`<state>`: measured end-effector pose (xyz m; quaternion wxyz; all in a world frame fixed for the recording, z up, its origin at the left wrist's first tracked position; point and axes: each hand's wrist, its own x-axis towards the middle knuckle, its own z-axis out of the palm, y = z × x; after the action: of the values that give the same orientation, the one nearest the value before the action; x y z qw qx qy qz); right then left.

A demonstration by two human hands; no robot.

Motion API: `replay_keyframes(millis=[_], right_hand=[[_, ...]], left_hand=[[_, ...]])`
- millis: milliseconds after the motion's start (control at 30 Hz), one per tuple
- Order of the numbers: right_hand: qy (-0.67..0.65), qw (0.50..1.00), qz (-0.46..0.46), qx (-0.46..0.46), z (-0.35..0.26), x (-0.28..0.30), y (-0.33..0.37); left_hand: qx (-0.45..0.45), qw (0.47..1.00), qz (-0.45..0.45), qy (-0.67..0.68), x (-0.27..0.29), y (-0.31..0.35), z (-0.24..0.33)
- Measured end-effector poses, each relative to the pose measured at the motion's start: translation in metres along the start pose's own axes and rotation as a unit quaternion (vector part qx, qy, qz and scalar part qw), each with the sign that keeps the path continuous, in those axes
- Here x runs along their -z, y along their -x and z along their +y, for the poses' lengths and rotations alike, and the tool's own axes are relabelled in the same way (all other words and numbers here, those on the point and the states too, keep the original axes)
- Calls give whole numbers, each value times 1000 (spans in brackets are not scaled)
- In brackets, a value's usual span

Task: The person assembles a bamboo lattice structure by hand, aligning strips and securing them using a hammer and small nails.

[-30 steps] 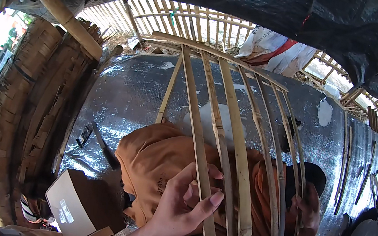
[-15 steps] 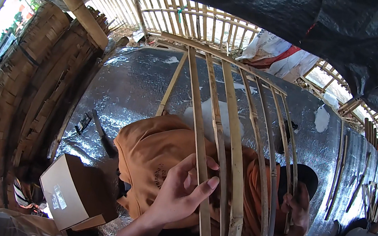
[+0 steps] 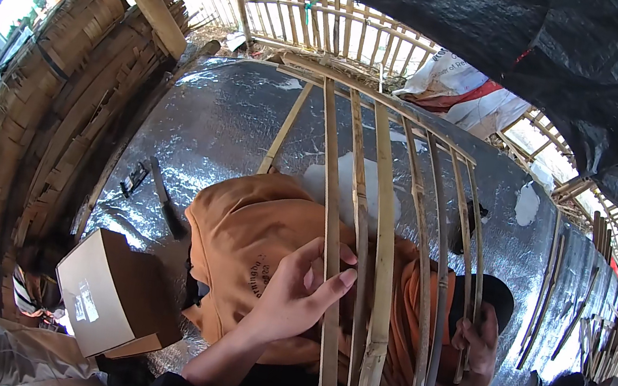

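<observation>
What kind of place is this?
It looks like a simple open-air bamboo workshop, though I can't be sure. There's a slatted bamboo fence, a dark plastic tarp hanging overhead, and a frame of bamboo strips being held up in the middle.

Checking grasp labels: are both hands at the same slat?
No: the left hand is at a long slat on the left, the right hand at the rightmost slats.

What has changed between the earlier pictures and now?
The view has swung: the box and knife sit higher in it, as does the left hand; the right hand sits further left. Nothing was taken or let go. Both hands stay on the bamboo frame.
</observation>
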<state>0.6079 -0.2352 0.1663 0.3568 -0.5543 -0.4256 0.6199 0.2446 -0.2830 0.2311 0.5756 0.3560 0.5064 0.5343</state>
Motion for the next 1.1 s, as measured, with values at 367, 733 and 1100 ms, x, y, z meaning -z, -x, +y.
replay_keyframes(millis=[367,733,1100], right_hand=[[11,1000,-10,1,1,1,-2],[24,1000,14,-5,-1,-3,-1],[14,1000,19,-11,0,-3,-1]], left_hand=[[-1,1000,25,-2,2,-11,-9],[12,1000,13,0,10,-12,-15],[14,1000,26,-2,9,-13,-16]])
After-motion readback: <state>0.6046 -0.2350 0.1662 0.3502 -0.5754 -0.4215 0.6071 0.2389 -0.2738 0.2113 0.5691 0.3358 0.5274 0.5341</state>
